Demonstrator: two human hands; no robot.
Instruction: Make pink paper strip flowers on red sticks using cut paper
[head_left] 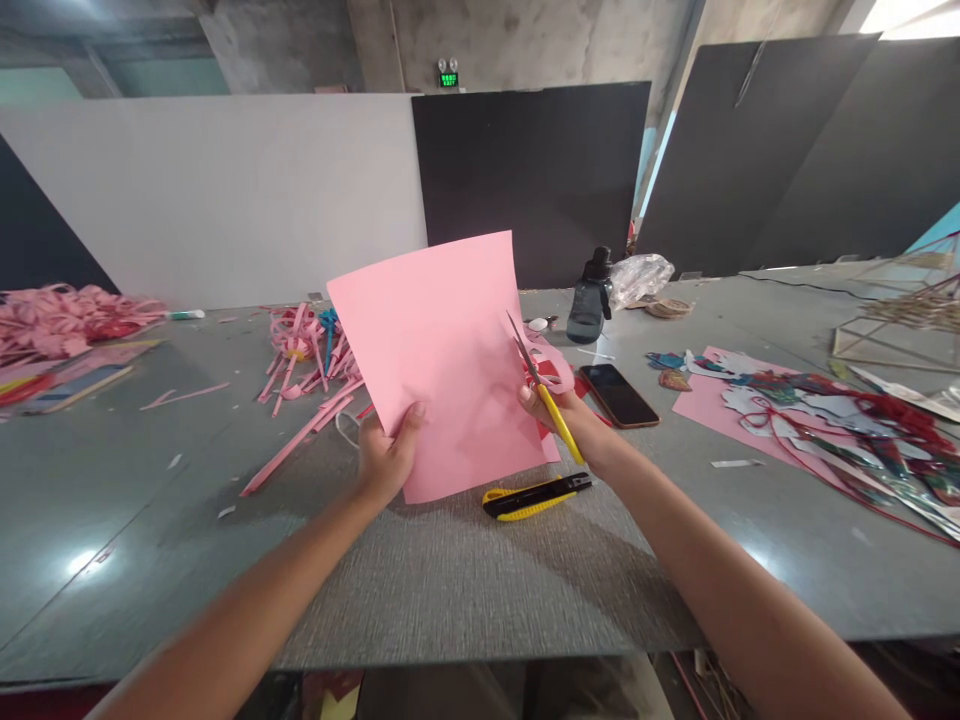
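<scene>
My left hand (386, 455) pinches the lower left edge of a pink paper sheet (442, 350) and holds it upright above the grey table (450, 580). My right hand (562, 410) grips yellow-handled scissors (544, 395). Their blades point up along the sheet's right edge. A yellow and black utility knife (536, 495) lies on the table just below the sheet, between my hands.
Pink paper strips (307, 370) lie scattered left of the sheet, with a larger pink pile (67, 320) at far left. A phone (619, 393) and dark water bottle (590, 297) sit right of the scissors. Colourful cutouts on pink paper (810, 420) and a wooden stick frame (900, 320) fill the right side.
</scene>
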